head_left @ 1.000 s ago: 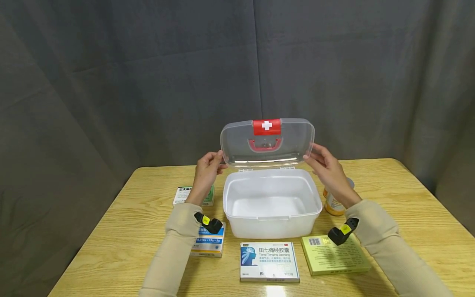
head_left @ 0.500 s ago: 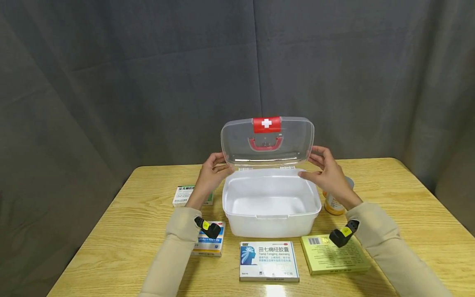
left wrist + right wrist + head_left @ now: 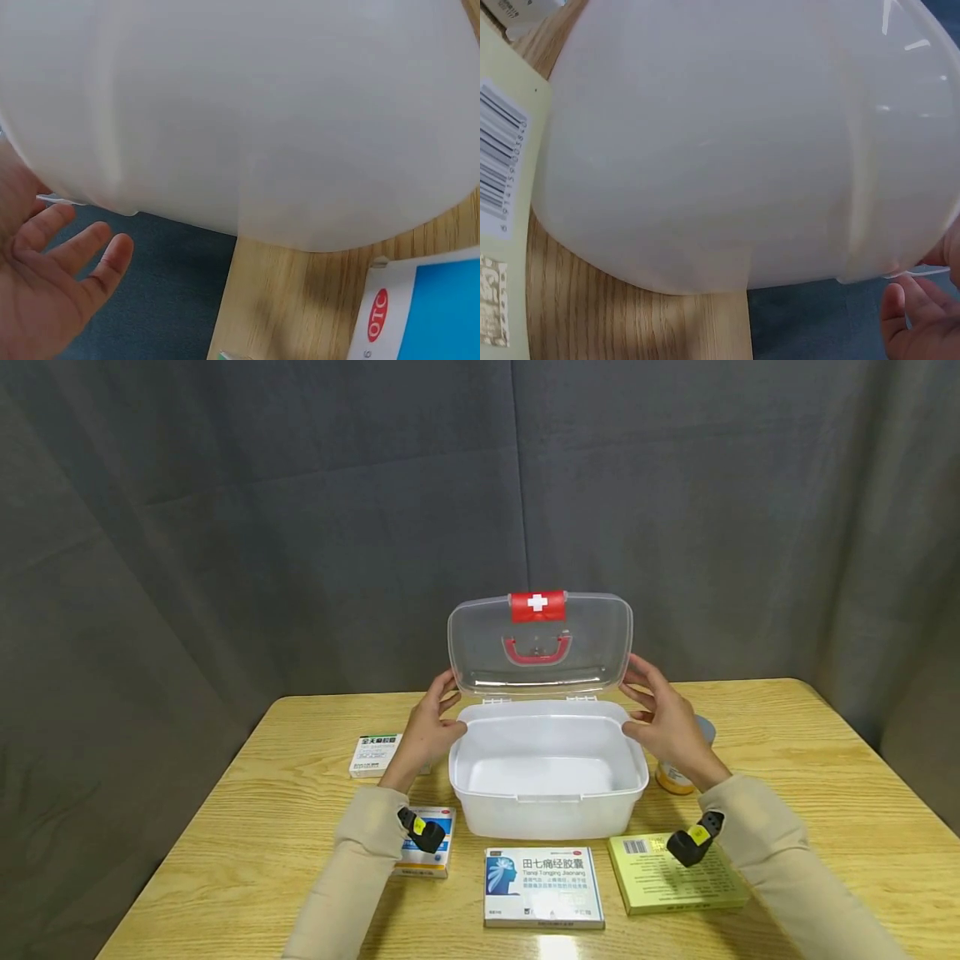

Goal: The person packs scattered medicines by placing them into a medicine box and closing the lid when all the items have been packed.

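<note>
A white plastic box (image 3: 549, 814) stands in the middle of the table. Its clear lid (image 3: 480, 643), with a red latch (image 3: 517, 607) bearing a white cross and a red handle (image 3: 536, 658), is tipped up behind it on the hinges. At the box's left back corner, my left hand (image 3: 427, 727) has its fingers loosely spread by the lid's lower edge and its thumb near the box rim. My right hand (image 3: 673, 727) mirrors it at the right back corner. In the left wrist view, the left hand's fingers (image 3: 90, 251) are apart and pinch nothing.
A white medicine box (image 3: 375, 756) lies at left, with a blue and white one (image 3: 433, 843) nearer. In front are a white carton (image 3: 543, 889) and a yellow-green carton (image 3: 678, 881). A bottle (image 3: 675, 779) is partly hidden behind the right hand. A grey curtain (image 3: 360, 527) hangs behind the table.
The lid has tilted slightly farther back. Both hands have let go of its sides, and their thumbs have come down to the box rim.
</note>
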### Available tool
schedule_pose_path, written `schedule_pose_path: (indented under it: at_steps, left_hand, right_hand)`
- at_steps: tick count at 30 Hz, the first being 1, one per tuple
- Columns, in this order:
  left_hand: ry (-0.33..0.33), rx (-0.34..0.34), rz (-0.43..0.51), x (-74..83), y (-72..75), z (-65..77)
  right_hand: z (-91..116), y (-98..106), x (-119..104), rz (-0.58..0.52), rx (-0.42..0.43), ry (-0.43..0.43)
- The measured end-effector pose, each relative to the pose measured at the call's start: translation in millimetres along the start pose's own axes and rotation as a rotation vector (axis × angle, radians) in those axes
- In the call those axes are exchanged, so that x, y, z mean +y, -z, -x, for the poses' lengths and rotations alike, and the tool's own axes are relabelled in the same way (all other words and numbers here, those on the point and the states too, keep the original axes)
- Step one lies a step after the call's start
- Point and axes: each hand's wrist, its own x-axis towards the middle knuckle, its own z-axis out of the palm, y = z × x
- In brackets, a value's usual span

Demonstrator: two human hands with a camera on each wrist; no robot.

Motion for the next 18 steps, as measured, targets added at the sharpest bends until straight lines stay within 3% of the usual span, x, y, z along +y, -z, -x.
schedule_pose_path:
  at_steps: [10, 18]
  left_hand:
    - [-0.01, -0.001, 0.039, -0.8, -2.9, -2.0]
    - [0.014, -0.008, 0.061, -1.2, -5.9, -2.7]
  right_hand:
    - [-0.5, -2.4, 3.8, 0.037, 0.033, 0.008]
    - [0.1, -5.9, 7.3, -0.003, 0.062, 0.005]
